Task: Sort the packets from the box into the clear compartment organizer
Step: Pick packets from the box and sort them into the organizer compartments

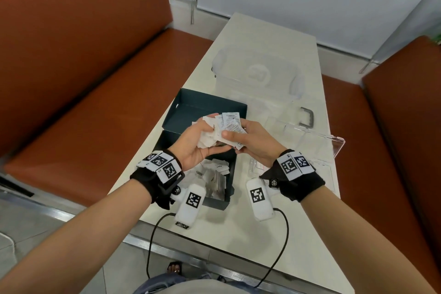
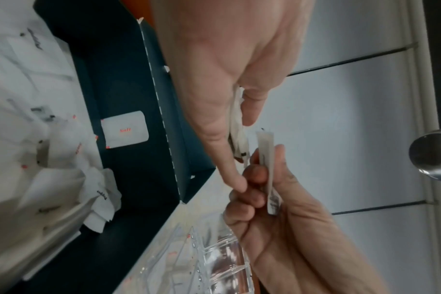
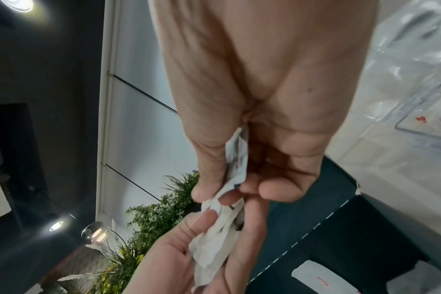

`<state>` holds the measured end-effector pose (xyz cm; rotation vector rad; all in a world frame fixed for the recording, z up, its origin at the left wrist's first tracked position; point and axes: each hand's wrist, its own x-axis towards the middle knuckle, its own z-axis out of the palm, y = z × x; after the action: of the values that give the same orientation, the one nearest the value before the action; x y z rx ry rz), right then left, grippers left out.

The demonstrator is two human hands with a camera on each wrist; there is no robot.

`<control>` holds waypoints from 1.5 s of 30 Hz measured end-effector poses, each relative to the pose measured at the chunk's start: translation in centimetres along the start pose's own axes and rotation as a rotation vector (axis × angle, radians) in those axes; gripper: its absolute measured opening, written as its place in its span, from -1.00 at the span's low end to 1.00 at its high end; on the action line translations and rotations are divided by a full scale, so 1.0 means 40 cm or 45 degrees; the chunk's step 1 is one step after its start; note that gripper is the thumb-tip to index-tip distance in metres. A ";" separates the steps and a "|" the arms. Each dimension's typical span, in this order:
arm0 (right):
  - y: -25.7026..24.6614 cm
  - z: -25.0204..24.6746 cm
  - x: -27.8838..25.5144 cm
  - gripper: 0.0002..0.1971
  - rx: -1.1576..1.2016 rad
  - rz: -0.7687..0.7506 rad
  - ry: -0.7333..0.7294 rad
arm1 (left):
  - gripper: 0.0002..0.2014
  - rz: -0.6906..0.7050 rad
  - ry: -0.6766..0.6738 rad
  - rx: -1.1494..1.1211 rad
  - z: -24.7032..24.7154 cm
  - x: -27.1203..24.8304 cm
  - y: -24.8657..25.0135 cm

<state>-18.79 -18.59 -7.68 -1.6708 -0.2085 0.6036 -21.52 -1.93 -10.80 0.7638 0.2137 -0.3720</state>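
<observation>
Above the dark teal box (image 1: 228, 194) my two hands meet. My left hand (image 1: 205, 138), palm up, grips a crumpled bunch of white packets (image 1: 208, 139). My right hand (image 1: 239, 141) pinches a fan of printed packets (image 1: 231, 122), thumb on top. In the left wrist view the left thumb and finger clamp the white packets (image 2: 235, 127), and the right hand's stack (image 2: 267, 175) stands edge-on just below. More packets (image 1: 214, 175) lie loose in the box, one marked Salt (image 2: 125, 129). The clear compartment organizer (image 1: 303, 137) stands to the right of the box.
The box's lid (image 1: 210, 106) lies open behind it. The organizer's clear lid (image 1: 259, 71) is folded back toward the table's far end. Orange bench seats (image 1: 95, 83) flank the white table (image 1: 238, 234). Two white wrist units with cables hang near the front edge.
</observation>
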 end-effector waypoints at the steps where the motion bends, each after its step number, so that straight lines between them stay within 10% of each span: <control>1: 0.000 0.001 -0.005 -0.68 -0.024 0.001 0.007 | -0.59 -0.003 -0.023 -0.016 0.003 0.001 -0.002; 34: -0.026 -0.092 -0.037 -0.62 0.146 0.028 0.204 | -0.70 -0.123 -0.002 -0.059 0.061 0.018 0.022; 45: -0.037 -0.055 -0.064 -0.71 -0.412 -0.604 0.308 | -0.56 -0.368 0.001 -0.101 0.077 0.005 -0.002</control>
<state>-19.56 -21.36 -5.39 -1.8993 -0.5300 0.0075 -21.19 -4.21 -8.74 0.6558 0.3395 -0.6333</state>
